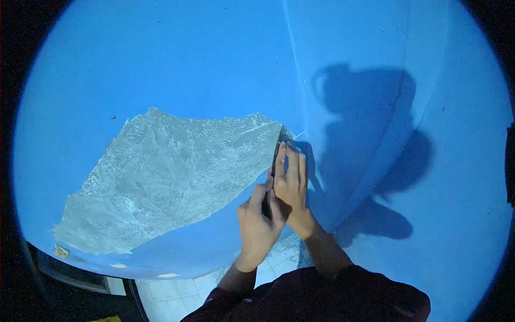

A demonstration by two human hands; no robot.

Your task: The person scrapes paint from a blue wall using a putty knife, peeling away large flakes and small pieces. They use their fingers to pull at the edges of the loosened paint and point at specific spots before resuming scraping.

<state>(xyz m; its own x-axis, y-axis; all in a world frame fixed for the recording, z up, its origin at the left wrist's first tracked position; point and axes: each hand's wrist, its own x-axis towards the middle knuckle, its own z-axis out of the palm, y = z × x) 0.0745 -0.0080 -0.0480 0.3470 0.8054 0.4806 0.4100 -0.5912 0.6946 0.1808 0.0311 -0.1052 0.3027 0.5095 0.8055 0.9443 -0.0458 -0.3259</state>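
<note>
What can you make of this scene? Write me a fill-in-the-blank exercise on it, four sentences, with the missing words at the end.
1. The wall around the patch is ____ in colour.
2. The patch itself is ____ in colour.
3. As pictured, the dark tool is at the patch's ____ end, not its left.
4. In the picture, the left hand is ____ down than the right hand.

Missing words: blue; grey; right; farther.

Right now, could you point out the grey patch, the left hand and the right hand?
Grey patch [169, 174], head view: middle of its surface.
Left hand [258, 222], head view: middle of the hand.
Right hand [291, 190], head view: back of the hand.
</note>
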